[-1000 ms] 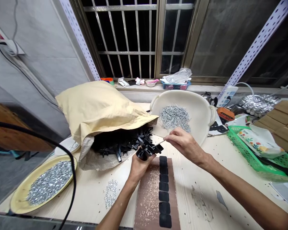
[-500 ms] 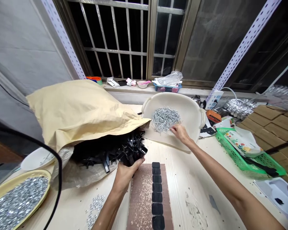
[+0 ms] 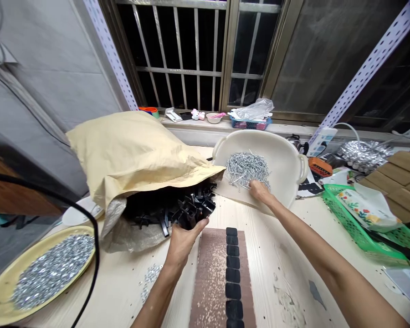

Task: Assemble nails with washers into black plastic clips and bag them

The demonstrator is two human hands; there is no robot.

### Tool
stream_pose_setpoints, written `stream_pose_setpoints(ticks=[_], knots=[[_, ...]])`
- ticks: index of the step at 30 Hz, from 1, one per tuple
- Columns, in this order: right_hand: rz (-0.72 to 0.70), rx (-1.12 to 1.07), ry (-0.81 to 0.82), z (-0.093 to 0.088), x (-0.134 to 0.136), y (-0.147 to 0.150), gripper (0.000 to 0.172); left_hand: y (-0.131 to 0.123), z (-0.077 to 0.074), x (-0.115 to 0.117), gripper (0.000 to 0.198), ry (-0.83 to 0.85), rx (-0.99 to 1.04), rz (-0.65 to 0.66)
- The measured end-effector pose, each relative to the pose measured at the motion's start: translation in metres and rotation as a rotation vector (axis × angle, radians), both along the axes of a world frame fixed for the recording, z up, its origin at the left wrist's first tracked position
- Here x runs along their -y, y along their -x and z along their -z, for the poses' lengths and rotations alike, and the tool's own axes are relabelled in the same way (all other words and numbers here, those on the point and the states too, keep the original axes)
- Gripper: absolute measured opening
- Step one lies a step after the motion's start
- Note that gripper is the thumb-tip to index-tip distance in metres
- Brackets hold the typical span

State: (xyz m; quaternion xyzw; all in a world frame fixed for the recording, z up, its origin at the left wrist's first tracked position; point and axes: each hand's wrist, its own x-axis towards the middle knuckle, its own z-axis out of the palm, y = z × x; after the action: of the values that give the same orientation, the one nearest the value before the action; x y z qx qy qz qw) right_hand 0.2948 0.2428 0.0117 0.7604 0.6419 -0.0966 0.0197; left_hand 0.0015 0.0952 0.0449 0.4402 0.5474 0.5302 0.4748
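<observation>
Picking nails in white basin: right hand bunched at 6 o'clock, left hand cupped on black plastic parts; one-nail pinch seemingly needed.

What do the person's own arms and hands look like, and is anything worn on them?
Both are bare: the left hand and right hand wear no gloves, and the left forearm and right forearm show no sleeves, watch or bracelet. The forearms look slender.

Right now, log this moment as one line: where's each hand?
left hand: at black plastic parts in sack | right hand: at nails in cream plastic basin
</observation>
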Motion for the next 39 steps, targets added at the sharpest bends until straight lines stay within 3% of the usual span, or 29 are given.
stream_pose_setpoints(ticks=[4,8,10,13,16,18,24,29,34,37,39], knots=[[0.061,0.052,0.011,-0.014,0.025,-0.013,0.033,0.001,-0.001,0.005,0.037,-0.053,0.023,0.001],[0.035,0.008,-0.087,-0.046,0.053,-0.017,0.057,0.002,-0.001,0.006,0.029,-0.034,0.068,0.047],[-0.11,-0.275,-0.237,-0.068,0.073,-0.003,0.065,-0.001,-0.002,0.007,0.029,-0.027,0.057,0.07],[-0.312,-0.886,-0.554,-0.1,0.11,0.04,0.059,-0.011,-0.004,0.009,0.031,-0.042,-0.026,0.066],[-0.449,-1.158,-0.613,-0.122,0.14,0.089,0.073,-0.021,-0.007,0.012,0.031,-0.088,-0.078,0.106],[-0.499,-1.231,-0.602,-0.129,0.15,0.111,0.07,-0.024,-0.009,0.014,0.031,-0.119,-0.101,0.142],[-0.487,-1.293,-0.634,-0.121,0.149,0.127,0.044,-0.025,-0.012,0.013,0.033,-0.149,-0.144,0.141],[-0.51,-1.2,-0.688,-0.108,0.156,0.131,0.028,-0.029,-0.012,0.01,0.035,-0.14,-0.153,0.159],[-0.573,-1.03,-0.748,-0.097,0.144,0.105,0.023,-0.025,-0.015,0.009,0.035,-0.123,-0.184,0.11],[-0.31,-0.809,-0.724,-0.079,0.112,0.06,0.029,-0.015,-0.025,0.017,0.034,-0.107,-0.248,0.042],[-0.05,-0.44,-0.551,-0.061,0.088,0.028,0.033,-0.01,-0.035,0.023,0.035,-0.115,-0.246,-0.019]])
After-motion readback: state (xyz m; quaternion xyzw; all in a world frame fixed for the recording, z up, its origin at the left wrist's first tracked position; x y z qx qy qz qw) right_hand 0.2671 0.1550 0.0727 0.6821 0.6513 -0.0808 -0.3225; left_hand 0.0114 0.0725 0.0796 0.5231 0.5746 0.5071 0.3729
